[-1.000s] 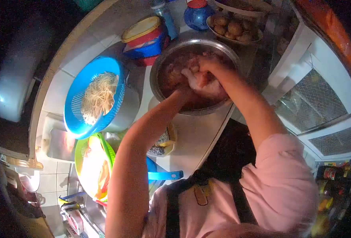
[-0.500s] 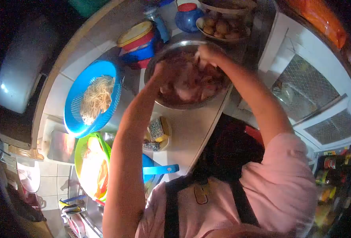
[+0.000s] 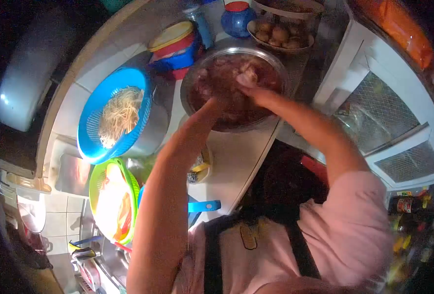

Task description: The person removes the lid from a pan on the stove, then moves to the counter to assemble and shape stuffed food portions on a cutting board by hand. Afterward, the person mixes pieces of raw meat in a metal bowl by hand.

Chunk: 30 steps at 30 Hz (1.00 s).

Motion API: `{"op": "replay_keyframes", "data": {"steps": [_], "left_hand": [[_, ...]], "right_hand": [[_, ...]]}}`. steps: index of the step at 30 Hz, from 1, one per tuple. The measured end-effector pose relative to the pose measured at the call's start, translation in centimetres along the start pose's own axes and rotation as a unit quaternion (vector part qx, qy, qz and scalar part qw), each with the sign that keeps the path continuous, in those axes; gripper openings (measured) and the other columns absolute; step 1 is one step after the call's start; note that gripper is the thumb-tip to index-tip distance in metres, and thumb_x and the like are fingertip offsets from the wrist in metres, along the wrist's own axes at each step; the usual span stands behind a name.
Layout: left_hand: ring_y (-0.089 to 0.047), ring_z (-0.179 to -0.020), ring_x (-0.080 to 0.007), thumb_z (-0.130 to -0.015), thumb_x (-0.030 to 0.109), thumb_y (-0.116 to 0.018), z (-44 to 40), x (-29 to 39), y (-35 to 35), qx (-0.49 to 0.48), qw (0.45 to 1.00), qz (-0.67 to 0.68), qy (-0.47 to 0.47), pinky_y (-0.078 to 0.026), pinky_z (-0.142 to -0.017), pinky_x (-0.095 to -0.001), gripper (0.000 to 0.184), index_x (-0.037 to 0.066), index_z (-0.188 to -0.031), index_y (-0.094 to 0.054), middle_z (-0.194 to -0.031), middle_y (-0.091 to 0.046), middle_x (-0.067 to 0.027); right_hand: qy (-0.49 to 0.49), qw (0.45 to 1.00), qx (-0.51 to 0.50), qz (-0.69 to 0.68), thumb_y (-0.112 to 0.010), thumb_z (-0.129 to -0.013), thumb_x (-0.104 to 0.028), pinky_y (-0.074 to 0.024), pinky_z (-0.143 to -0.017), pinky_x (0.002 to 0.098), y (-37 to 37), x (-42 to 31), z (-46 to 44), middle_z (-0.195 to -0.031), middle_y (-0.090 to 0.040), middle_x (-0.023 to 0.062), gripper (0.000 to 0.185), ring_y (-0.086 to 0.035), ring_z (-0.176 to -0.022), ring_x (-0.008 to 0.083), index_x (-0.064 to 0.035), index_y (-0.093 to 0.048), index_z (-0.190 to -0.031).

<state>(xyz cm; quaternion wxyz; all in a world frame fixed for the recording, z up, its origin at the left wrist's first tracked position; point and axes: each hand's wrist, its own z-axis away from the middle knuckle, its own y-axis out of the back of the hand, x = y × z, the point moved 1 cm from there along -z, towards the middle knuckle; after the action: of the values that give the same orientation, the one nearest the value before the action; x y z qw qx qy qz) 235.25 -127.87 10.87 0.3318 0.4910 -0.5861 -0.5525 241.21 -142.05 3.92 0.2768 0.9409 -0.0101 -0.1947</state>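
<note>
A large metal bowl [image 3: 187, 100] stands on the counter, holding dark reddish liquid and pieces of raw meat [image 3: 247, 77]. Both of my hands are inside it. At the left side of the bowl, my left hand [image 3: 218, 104] dips into the dark contents, its fingers hidden. My right hand [image 3: 257, 95] reaches in from the right, touching a pale piece of meat near the middle; its fingertips are blurred, and the grip is unclear.
Left of the bowl is a blue basket [image 3: 87, 125] of pale noodle-like strands, with a green basket [image 3: 134, 188] below. Stacked tubs [image 3: 173, 41], a blue jar [image 3: 236, 22] and a dish [image 3: 302, 48] of round brown items stand behind. A screened white door [image 3: 369, 56] is right.
Both hands have moved within the bowl. My right hand has come down from the bowl's far edge toward its middle, and my left hand has shifted lower and right.
</note>
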Motion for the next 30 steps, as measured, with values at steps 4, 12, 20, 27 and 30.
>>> {"op": "replay_keyframes", "data": {"steps": [4,12,20,27,30], "left_hand": [[-0.048,-0.104,-0.0324,-0.079,0.019,-0.049,-1.2,3.7,-3.6,-0.082,0.991,0.028,0.106,-0.034,-0.092,-0.0431,0.03,0.002,-0.102,-0.058,-0.105,-0.055,-0.0178],[-0.06,-0.082,-0.0254,-0.081,0.026,-0.048,-2.9,-5.8,-4.9,-0.029,0.763,0.639,0.092,-0.048,-0.07,-0.0389,0.028,0.006,-0.097,-0.06,-0.091,-0.061,-0.0149],[-0.057,-0.089,-0.0288,-0.082,0.03,-0.045,0.9,-7.9,-1.3,0.017,0.917,0.345,0.2,-0.046,-0.075,-0.0404,0.039,0.008,-0.113,-0.05,-0.101,-0.057,-0.0181],[-0.037,-0.113,-0.0375,-0.083,0.031,-0.043,0.3,-3.3,-1.8,0.214,0.976,-0.049,0.019,-0.034,-0.092,-0.0438,0.052,0.001,-0.124,-0.036,-0.129,-0.031,-0.0229],[-0.026,-0.121,-0.0354,-0.083,0.038,-0.042,-2.3,-5.2,-5.5,0.154,0.984,0.068,0.062,-0.02,-0.099,-0.0492,0.066,0.008,-0.135,-0.014,-0.132,-0.025,-0.0244]], "right_hand": [[-0.364,0.843,-0.375,0.125,-0.048,-0.063,0.004,-0.0414,-0.082,0.0398,3.1,-4.7,-5.2,-0.109,-0.052,0.0179,0.065,-0.051,-0.097,0.031,-0.0109,-0.039,-0.125],[-0.252,0.942,-0.189,0.119,-0.053,-0.067,-0.004,-0.0443,-0.066,0.0405,5.5,-3.5,-9.5,-0.08,-0.06,0.016,0.011,-0.057,-0.077,0.031,-0.0006,-0.058,-0.076],[-0.217,0.916,-0.324,0.091,-0.055,-0.074,-0.016,-0.0465,-0.068,0.0332,6.6,-2.4,-10.5,-0.094,-0.06,0.0133,0.031,-0.058,-0.089,0.022,-0.004,-0.054,-0.103],[-0.303,0.874,-0.284,0.253,-0.053,-0.076,-0.02,-0.0394,-0.088,0.04,2.4,-2.0,-7.0,-0.117,-0.047,0.0158,0.044,-0.044,-0.109,0.0344,-0.0109,-0.045,-0.119],[-0.295,0.78,-0.458,0.308,-0.052,-0.075,-0.021,-0.0333,-0.093,0.0454,1.8,-1.6,-7.0,-0.12,-0.045,0.0151,0.042,-0.037,-0.113,0.0416,-0.0139,-0.048,-0.116]]}}
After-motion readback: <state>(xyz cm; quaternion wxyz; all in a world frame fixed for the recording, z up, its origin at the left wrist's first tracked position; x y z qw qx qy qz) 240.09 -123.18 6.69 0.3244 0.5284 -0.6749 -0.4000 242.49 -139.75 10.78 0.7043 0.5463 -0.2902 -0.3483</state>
